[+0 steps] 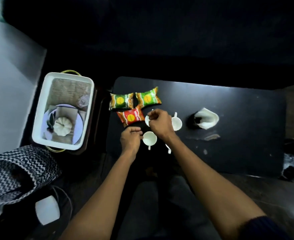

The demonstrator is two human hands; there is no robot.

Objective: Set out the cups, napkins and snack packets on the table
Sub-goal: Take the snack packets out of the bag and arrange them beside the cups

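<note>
On the black table (238, 153) lie two green snack packets (121, 101) (148, 97) and a red one (129, 116). Several white cups stand near the middle: one (149, 138) by my left hand (130, 138), one (176, 122) right of my right hand (159, 122), one (147, 119) mostly hidden under my right hand, and a handle (168, 149) showing under my right forearm. My left hand's fingers touch the near cup's rim. My right hand is curled over the hidden cup; its grip is unclear. White napkins (207, 118) stand in a dark holder.
A white tray (38, 129) with a pumpkin-and-plate picture sits on a stand left of the table. A zigzag-patterned bag (18, 168) lies at the lower left. Dark objects sit at the table's right end (293, 163).
</note>
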